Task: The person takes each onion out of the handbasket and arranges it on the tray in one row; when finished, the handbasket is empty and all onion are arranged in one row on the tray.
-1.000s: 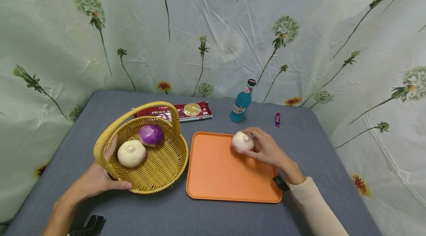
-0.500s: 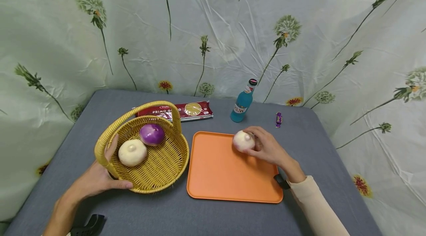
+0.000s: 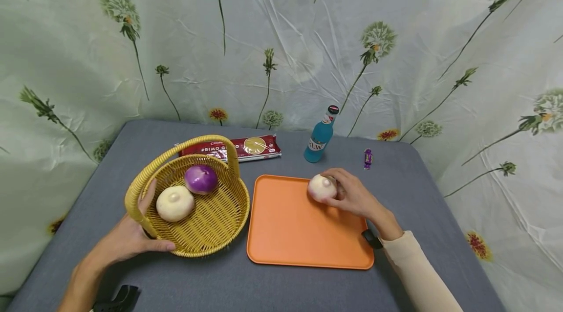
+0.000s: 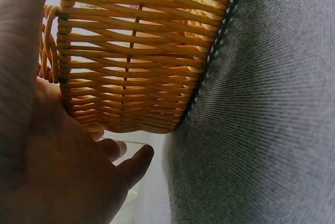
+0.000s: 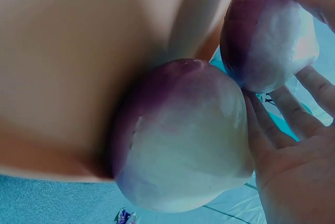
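My left hand [image 3: 127, 236] holds the yellow wicker basket [image 3: 224, 234] at its left side, thumb along the front rim, other fingers by the handle's base. In the left wrist view some fingertips stick out beyond the woven wall [image 4: 131, 51]. Inside the basket lie a turnip with its white side up [image 3: 174, 203] and another with its purple side up [image 3: 201, 179]. Over the orange tray [image 3: 303, 243], my right hand [image 3: 352, 194] holds a white-and-purple turnip [image 3: 321, 188] between thumb and fingers. The right wrist view shows another turnip [image 5: 180, 140] beside the palm, hidden in the head view.
Behind the basket lies a red pasta packet [image 3: 257, 147]. A blue bottle [image 3: 319, 138] stands behind the tray, and a purple-wrapped candy [image 3: 367, 159] lies to its right. A flowered curtain [image 3: 299, 33] hangs at the back of the grey table [image 3: 211, 282].
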The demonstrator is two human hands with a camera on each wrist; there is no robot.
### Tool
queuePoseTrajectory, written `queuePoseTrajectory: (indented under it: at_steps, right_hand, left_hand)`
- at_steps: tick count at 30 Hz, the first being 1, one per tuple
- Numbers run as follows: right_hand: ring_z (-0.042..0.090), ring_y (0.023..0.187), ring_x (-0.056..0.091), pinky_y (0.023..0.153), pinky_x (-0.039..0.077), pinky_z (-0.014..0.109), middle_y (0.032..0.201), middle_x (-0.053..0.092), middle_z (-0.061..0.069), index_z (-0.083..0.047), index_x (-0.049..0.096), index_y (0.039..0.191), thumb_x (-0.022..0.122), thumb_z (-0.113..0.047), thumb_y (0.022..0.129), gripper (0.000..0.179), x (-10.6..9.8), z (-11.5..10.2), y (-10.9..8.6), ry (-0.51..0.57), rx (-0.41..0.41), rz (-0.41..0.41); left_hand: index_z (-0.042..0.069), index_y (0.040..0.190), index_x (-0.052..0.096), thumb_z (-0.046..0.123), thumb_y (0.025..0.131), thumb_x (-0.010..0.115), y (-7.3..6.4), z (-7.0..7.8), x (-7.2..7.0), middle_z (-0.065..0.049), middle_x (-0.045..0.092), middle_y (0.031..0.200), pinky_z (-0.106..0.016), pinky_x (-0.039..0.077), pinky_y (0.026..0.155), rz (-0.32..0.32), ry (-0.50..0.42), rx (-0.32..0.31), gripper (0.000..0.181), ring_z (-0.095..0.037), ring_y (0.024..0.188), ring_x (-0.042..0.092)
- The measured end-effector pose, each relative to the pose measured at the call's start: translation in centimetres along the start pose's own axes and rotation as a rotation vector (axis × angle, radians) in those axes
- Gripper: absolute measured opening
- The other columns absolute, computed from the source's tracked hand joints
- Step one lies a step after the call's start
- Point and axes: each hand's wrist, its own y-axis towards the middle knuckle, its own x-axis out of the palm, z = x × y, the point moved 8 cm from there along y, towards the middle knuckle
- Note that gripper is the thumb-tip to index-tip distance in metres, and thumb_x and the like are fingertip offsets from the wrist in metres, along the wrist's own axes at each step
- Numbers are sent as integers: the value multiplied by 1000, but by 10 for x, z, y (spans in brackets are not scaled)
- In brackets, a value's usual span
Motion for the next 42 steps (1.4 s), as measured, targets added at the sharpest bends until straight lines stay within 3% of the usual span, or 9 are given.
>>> queuePoseTrajectory:
  at_steps: [21, 42]
  right_hand:
    - [29, 116, 58, 99, 49, 52, 130, 61, 12, -7, 60, 130, 85, -28, 80, 59, 4, 5, 1, -33, 18, -44]
    - [31, 115, 58, 97, 50, 53, 130, 61, 14, -6, 61, 129, 84, -29, 82, 58, 6, 5, 1, -72, -6, -40]
  left_hand:
    - [16, 160, -16, 14, 58, 97, -1, -2, 0, -39, 6, 159, 2, 5, 101, -3, 8, -26, 151, 14, 138, 2]
    - [13, 160, -13, 17, 56, 98, -1, -2, 0, -40, 5, 159, 0, 2, 103, 17, 31, 6, 152, 13, 139, 0]
